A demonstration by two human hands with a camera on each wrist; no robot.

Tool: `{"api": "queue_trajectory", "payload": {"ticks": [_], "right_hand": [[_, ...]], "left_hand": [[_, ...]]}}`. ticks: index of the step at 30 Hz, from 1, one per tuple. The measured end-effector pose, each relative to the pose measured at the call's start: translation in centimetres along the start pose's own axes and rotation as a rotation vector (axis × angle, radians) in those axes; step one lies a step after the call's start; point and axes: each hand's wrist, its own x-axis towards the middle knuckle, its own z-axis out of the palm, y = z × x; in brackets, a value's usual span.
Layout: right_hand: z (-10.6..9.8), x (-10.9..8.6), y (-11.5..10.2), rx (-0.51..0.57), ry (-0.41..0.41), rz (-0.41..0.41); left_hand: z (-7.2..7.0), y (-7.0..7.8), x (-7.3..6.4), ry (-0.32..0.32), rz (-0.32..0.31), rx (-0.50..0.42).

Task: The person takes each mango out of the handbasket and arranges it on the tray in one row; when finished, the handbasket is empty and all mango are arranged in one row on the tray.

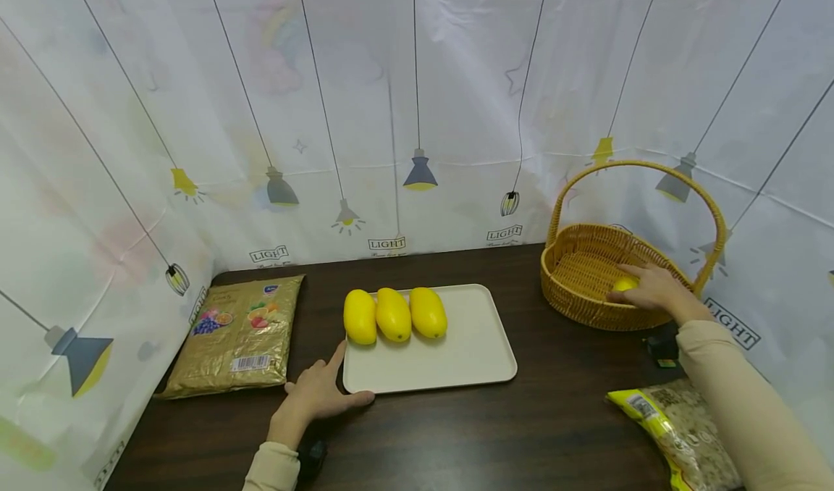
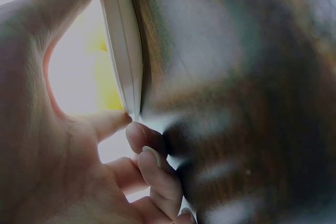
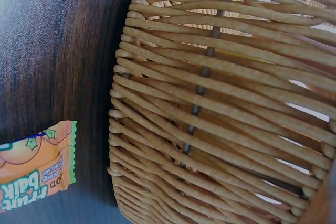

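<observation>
My left hand (image 1: 319, 389) is at the near left corner of a white rectangular tray (image 1: 465, 346), thumb along the front edge and index finger at the left side. In the left wrist view the tray's rim (image 2: 126, 51) runs between thumb and index fingertip, the other fingers bent over the table. Three yellow mangoes (image 1: 394, 316) lie side by side on the tray's left part. My right hand (image 1: 654, 292) reaches into a wicker basket (image 1: 573, 299), thumb and fingers around a yellow mango (image 1: 625, 283), mostly hidden. The right wrist view shows the basket's woven side (image 3: 210, 103).
A gold fruit-printed bag (image 1: 237, 335) lies left of the tray. At the right front, under my right forearm, is a yellow and clear bag (image 1: 684, 429). An orange snack packet (image 3: 39, 166) lies beside the basket. A printed curtain (image 1: 417, 78) hangs behind the dark table.
</observation>
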Motion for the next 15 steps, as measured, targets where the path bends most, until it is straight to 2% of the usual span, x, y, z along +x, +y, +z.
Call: {"api": "queue_trajectory", "payload": {"ticks": [7,15], "right_hand": [[-0.3,-0.8,-0.1,0.08,0.07,0.013],[-1.0,-1.2,-0.6,0.108,0.157,0.022]], "left_hand": [[0.0,0.0,0.0,-0.002,0.005,0.003],[0.0,0.0,0.1,-0.003,0.008,0.001]]}}
